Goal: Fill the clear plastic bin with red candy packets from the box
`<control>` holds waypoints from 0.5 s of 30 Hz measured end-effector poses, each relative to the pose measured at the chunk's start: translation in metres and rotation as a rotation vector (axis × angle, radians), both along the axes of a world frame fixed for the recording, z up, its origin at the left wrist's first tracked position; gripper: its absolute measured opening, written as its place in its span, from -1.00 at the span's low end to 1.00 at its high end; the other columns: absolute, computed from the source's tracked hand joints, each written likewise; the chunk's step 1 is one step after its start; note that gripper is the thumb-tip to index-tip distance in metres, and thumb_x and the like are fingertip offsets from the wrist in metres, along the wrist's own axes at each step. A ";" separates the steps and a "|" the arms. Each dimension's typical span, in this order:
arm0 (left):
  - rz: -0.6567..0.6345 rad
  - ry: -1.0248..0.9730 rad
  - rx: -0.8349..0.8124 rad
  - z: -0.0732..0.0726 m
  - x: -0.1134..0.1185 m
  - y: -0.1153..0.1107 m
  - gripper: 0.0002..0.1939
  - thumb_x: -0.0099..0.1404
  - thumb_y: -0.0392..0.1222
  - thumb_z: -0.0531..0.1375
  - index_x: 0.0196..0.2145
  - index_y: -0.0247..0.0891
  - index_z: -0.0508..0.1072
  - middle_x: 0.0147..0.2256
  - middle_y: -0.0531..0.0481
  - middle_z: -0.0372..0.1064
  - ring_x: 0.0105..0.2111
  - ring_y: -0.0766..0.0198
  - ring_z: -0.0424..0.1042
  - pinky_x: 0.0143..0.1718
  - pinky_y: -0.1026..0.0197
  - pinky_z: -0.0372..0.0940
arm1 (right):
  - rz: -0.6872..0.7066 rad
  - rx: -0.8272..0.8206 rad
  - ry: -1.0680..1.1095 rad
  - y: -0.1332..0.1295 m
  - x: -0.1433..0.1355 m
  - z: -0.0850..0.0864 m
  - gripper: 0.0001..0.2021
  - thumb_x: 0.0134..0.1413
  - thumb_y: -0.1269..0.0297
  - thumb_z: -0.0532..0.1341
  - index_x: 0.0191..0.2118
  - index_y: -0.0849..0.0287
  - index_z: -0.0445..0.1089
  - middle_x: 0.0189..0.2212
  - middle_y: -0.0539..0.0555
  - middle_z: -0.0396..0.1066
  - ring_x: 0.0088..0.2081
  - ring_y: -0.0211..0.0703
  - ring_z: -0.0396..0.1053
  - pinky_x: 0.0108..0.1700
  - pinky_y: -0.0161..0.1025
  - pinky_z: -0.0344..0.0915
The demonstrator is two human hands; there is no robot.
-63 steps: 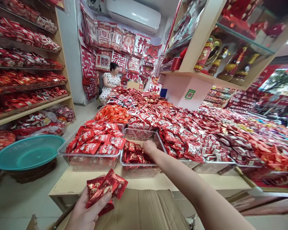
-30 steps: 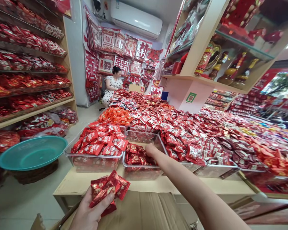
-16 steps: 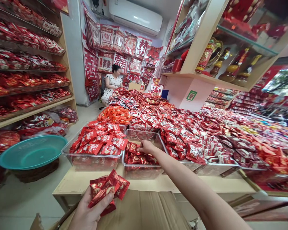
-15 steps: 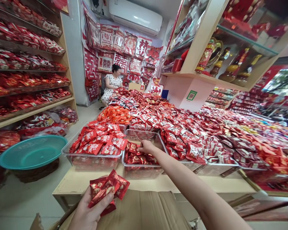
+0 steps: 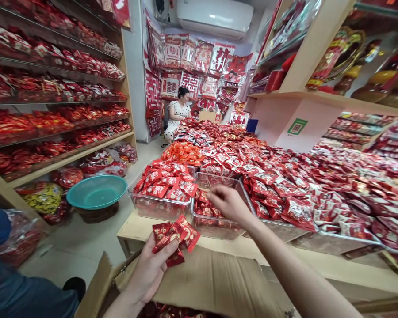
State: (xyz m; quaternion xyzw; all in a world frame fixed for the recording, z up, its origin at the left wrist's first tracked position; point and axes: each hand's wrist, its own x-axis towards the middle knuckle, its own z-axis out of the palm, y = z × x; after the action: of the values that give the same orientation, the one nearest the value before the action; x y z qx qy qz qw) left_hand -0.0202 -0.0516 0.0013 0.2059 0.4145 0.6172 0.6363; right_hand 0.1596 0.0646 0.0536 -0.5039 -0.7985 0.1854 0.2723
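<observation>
Chiefly, we list a pale wooden bench (image 5: 132, 225), flat and smooth-topped, bearing clear tubs and broad heaps of wrapped pieces. Next comes the cardboard box (image 5: 219, 274), creased and matt, its flap bent below the bench edge, red wrappers showing inside. On the floor side we note a teal basin (image 5: 97, 191), round, shallow and apparently plastic.

We enter two front tubs, rigid and transparent with rounded rims: the left tub (image 5: 157, 209), heaped with matt-looking red sachets (image 5: 157, 190), and the middle tub (image 5: 219, 230), holding glossier red packets (image 5: 206, 211) toward its near side.

The right hand (image 5: 232, 205) hangs over the middle tub, fingers drawn narrow; we cannot tell whether they pinch a packet. The left hand (image 5: 152, 267) grips a small fan of red-and-gold packets (image 5: 174, 238) between thumb and fingers, above the box flap.

Smallest, the held packets: pillow-shaped, foil-bright, with flat crimped ends. We judge each light, its film thin and crinkly, its filling likely firmer. Stacked faces may slide over one another, so we favour a gentle pinch across the plump middle; the crimped ends suit lifting a single piece, while hard squeezing could split a seam
</observation>
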 end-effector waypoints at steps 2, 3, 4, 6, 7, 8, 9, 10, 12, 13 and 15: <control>-0.035 0.004 0.031 0.000 0.003 -0.001 -0.64 -0.06 -0.30 0.32 -0.24 -0.22 0.40 -0.31 -0.02 0.53 -0.30 0.16 0.48 -0.27 0.20 0.35 | 0.078 -0.092 0.081 -0.042 -0.008 -0.007 -0.82 0.02 0.21 0.12 -0.31 0.16 0.38 -0.39 0.03 0.44 -0.36 -0.22 0.35 -0.32 -0.38 0.22; -0.052 0.020 0.049 0.000 0.004 -0.002 -0.63 -0.06 -0.30 0.33 -0.24 -0.22 0.40 -0.32 -0.02 0.54 -0.31 0.16 0.49 -0.28 0.21 0.36 | 0.121 -0.106 0.130 -0.059 -0.012 -0.014 -0.81 0.00 0.23 0.14 -0.24 0.14 0.37 -0.31 0.04 0.44 -0.30 -0.20 0.36 -0.26 -0.36 0.23; -0.071 0.037 0.063 -0.001 0.005 -0.002 -0.62 -0.07 -0.31 0.33 -0.23 -0.22 0.40 -0.32 -0.02 0.54 -0.31 0.16 0.49 -0.29 0.22 0.36 | 0.167 -0.160 0.204 -0.072 -0.015 -0.022 -0.81 0.05 0.27 0.09 -0.20 0.12 0.35 -0.26 0.04 0.43 -0.26 -0.20 0.36 -0.22 -0.35 0.24; -0.126 0.047 0.066 -0.002 0.005 -0.001 -0.61 -0.07 -0.33 0.33 -0.22 -0.23 0.40 -0.33 -0.03 0.54 -0.30 0.16 0.49 -0.28 0.22 0.36 | 0.198 -0.292 0.380 -0.086 -0.017 -0.037 -0.79 0.07 0.29 0.07 -0.16 0.12 0.32 -0.25 0.05 0.43 -0.24 -0.19 0.37 -0.21 -0.32 0.27; -0.155 0.035 0.061 -0.003 0.005 -0.001 -0.62 -0.06 -0.34 0.33 -0.23 -0.23 0.40 -0.33 -0.03 0.54 -0.29 0.15 0.49 -0.27 0.20 0.36 | 0.198 -0.363 0.466 -0.088 -0.016 -0.042 -0.81 0.07 0.28 0.08 -0.18 0.15 0.31 -0.28 0.06 0.44 -0.26 -0.19 0.38 -0.24 -0.31 0.28; -0.180 0.016 0.057 -0.004 0.003 0.000 -0.64 -0.05 -0.35 0.32 -0.24 -0.23 0.40 -0.34 -0.02 0.53 -0.29 0.14 0.49 -0.27 0.18 0.37 | 0.186 -0.407 0.544 -0.087 -0.014 -0.045 -0.82 0.05 0.27 0.10 -0.21 0.17 0.30 -0.32 0.07 0.44 -0.29 -0.18 0.39 -0.27 -0.30 0.30; -0.192 -0.002 0.049 -0.005 0.001 0.002 -0.67 -0.04 -0.35 0.31 -0.26 -0.23 0.41 -0.35 -0.01 0.53 -0.31 0.14 0.49 -0.29 0.16 0.38 | 0.174 -0.414 0.604 -0.086 -0.012 -0.046 -0.83 0.04 0.26 0.12 -0.23 0.19 0.30 -0.34 0.08 0.44 -0.31 -0.17 0.39 -0.28 -0.28 0.31; -0.186 -0.016 0.037 -0.006 -0.001 0.003 -0.71 -0.02 -0.35 0.31 -0.28 -0.23 0.41 -0.37 0.00 0.53 -0.33 0.14 0.50 -0.32 0.16 0.39 | 0.159 -0.378 0.639 -0.085 -0.009 -0.046 -0.84 0.04 0.26 0.12 -0.24 0.19 0.29 -0.35 0.08 0.43 -0.31 -0.17 0.39 -0.28 -0.26 0.31; -0.175 -0.046 -0.005 -0.008 -0.006 0.004 -0.77 0.00 -0.33 0.29 -0.32 -0.24 0.44 -0.39 0.00 0.52 -0.39 0.15 0.51 -0.39 0.18 0.40 | 0.151 -0.185 0.631 -0.084 -0.004 -0.042 -0.86 0.04 0.32 0.12 -0.24 0.17 0.29 -0.30 0.09 0.41 -0.26 -0.17 0.37 -0.23 -0.22 0.30; -0.202 -0.068 -0.027 -0.009 -0.009 0.004 -0.77 0.00 -0.32 0.29 -0.32 -0.24 0.45 -0.39 0.00 0.52 -0.41 0.15 0.51 -0.42 0.18 0.40 | 0.168 -0.057 0.593 -0.085 -0.003 -0.040 -0.87 0.03 0.37 0.12 -0.24 0.15 0.29 -0.25 0.10 0.40 -0.20 -0.16 0.35 -0.17 -0.19 0.28; -0.329 -0.121 -0.033 -0.010 -0.013 0.002 -0.68 -0.02 -0.31 0.31 -0.25 -0.20 0.45 -0.36 -0.03 0.52 -0.41 0.09 0.51 -0.44 0.17 0.39 | 0.216 0.161 0.500 -0.086 -0.002 -0.038 -0.83 0.00 0.47 0.10 -0.27 0.12 0.32 -0.13 0.13 0.35 -0.06 -0.12 0.27 -0.04 -0.11 0.21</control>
State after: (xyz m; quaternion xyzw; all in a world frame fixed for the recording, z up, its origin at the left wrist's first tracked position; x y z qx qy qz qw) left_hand -0.0335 -0.0500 -0.0092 0.2228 0.3462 0.5091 0.7559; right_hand 0.1573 -0.0216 0.0159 -0.3310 -0.7678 0.2677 0.4787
